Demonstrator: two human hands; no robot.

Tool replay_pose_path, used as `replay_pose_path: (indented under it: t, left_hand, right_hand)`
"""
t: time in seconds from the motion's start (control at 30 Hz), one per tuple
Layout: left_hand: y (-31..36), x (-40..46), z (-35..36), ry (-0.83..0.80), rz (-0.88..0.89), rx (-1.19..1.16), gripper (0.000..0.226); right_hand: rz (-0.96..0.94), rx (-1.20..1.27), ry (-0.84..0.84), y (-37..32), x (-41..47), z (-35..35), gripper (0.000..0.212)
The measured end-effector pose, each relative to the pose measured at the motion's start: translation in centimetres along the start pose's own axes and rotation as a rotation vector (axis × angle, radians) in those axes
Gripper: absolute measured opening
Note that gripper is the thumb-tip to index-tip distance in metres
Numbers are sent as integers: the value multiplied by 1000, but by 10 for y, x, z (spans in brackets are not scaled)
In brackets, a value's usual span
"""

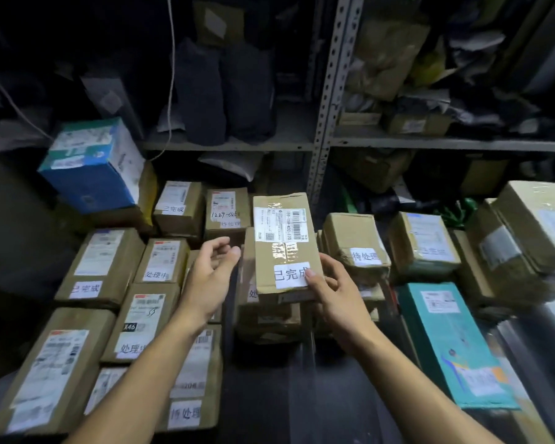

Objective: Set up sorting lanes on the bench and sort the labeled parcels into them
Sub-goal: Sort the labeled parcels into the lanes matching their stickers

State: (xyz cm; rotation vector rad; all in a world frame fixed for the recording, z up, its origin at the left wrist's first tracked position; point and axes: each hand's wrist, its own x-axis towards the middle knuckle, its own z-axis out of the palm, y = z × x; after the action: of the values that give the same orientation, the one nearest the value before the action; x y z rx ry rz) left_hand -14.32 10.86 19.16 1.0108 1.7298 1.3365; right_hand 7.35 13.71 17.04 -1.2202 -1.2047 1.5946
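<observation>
My right hand (329, 291) grips the near right corner of a long brown parcel (284, 251), thumb on its white label reading 已完成. The parcel is held above a stack of brown boxes (266, 322) in the middle of the bench. Just left of the parcel, my left hand (210, 274) hovers with fingers loosely curved and nothing in it. Brown parcels with white handwritten labels lie in rows on the left (100, 267) and beside the held one on the right (354, 245).
A blue and white carton (93, 165) stands tilted at the back left. A teal box (449, 341) lies at the right, with larger brown boxes (526, 238) behind it. Metal shelving (329, 91) full of dark bags and parcels rises behind the bench.
</observation>
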Motion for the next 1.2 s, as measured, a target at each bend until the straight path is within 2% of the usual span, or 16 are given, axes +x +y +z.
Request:
replay_pose_path:
  t: [0.33,0.43,0.57,0.77,0.9,1.03,1.2]
  left_hand:
    - [10,-19,37,-87,5,51,35]
    - [14,-24,48,-112,-1,45,35]
    - [21,-31,68,-151,11,48,31]
    - [40,-46,117,-246,46,34,27]
    - [53,-62,154,-297,77,35,24]
    - [64,-80,194,-385,76,2,17]
    - [65,-97,238,-441,72,58,20]
  right_hand:
    - [-23,103,-16,-17,-16,-38,38]
    - [-39,89,2,-21,-24,-47,42]
    - [-74,52,38,-26,-35,-68,39]
    - [-107,28,88,-37,-56,-126,37]
    - [-115,37,195,-39,-75,-179,32]
    - [-47,37,292,-29,-89,-235,29]
    - [112,-7,353,3,-103,-286,29]
